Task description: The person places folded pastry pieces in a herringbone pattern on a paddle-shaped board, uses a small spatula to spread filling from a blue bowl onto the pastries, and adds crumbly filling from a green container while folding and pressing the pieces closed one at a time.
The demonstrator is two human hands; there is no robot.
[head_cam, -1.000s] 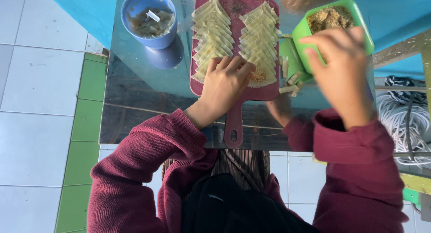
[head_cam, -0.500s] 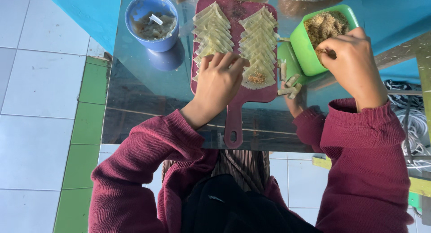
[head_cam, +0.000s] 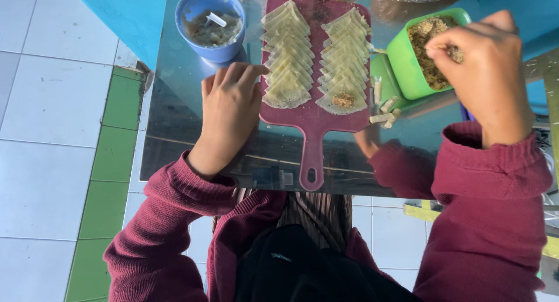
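Note:
A dark red cutting board (head_cam: 311, 112) with a handle lies on a shiny metal table (head_cam: 174, 121). Two rows of overlapping pale dough wrappers (head_cam: 285, 46) cover it; the nearest wrapper on the right row (head_cam: 343, 99) carries a small heap of brown filling. My left hand (head_cam: 230, 112) rests flat on the table, fingers touching the board's left edge beside the left row. My right hand (head_cam: 486, 75) is over the green bowl (head_cam: 407, 69) of brown crumbly filling, fingertips pinched in the filling.
A blue cup (head_cam: 212, 25) with a wet mixture and a small white utensil stands left of the board. A few rolled wrappers (head_cam: 384, 112) lie between board and green bowl. White and green floor tiles show at left; plastic bags sit at the far edge.
My left hand slid off the wrappers to the board's left edge. My right hand moved from the bowl's near side into the filling. A heap of filling now shows on the nearest right wrapper.

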